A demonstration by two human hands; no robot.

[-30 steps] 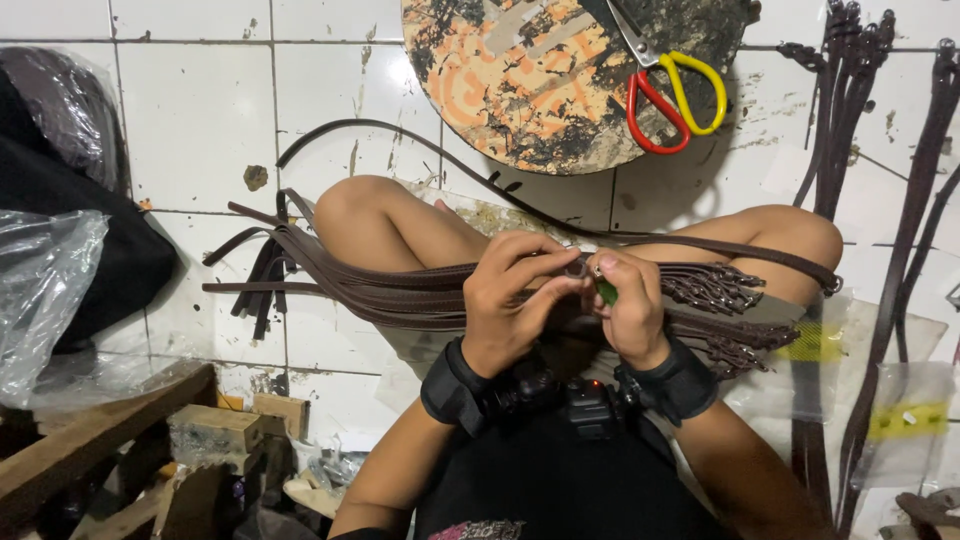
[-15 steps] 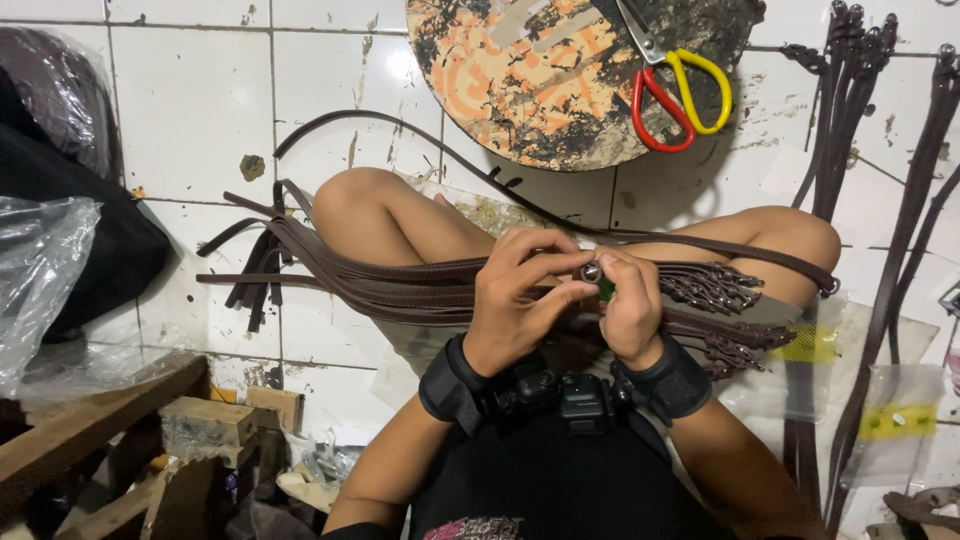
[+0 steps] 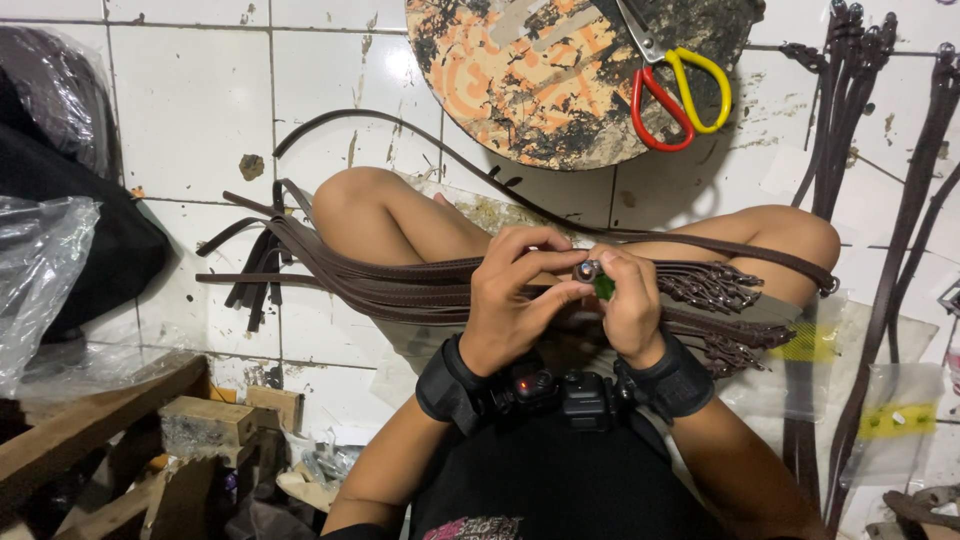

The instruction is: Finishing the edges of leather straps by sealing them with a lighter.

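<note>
Free room: bare tiles (image 3: pixel 190 110) at ten o'clock.
Obstacles: brown straps (image 3: pixel 340 275) across the lap; round board (image 3: pixel 540 70) with scissors (image 3: pixel 680 95) at twelve.

Small round silver metal fitting (image 3: pixel 587 269), pinched between left hand (image 3: pixel 515 300) fingertips and right hand (image 3: pixel 628 305) thumb. Tiny green piece (image 3: pixel 604 288) just below it, against the right hand. Bundle of dark brown leather straps (image 3: pixel 400 283) runs level under both hands, ends fanning out left of the left hand.
</note>
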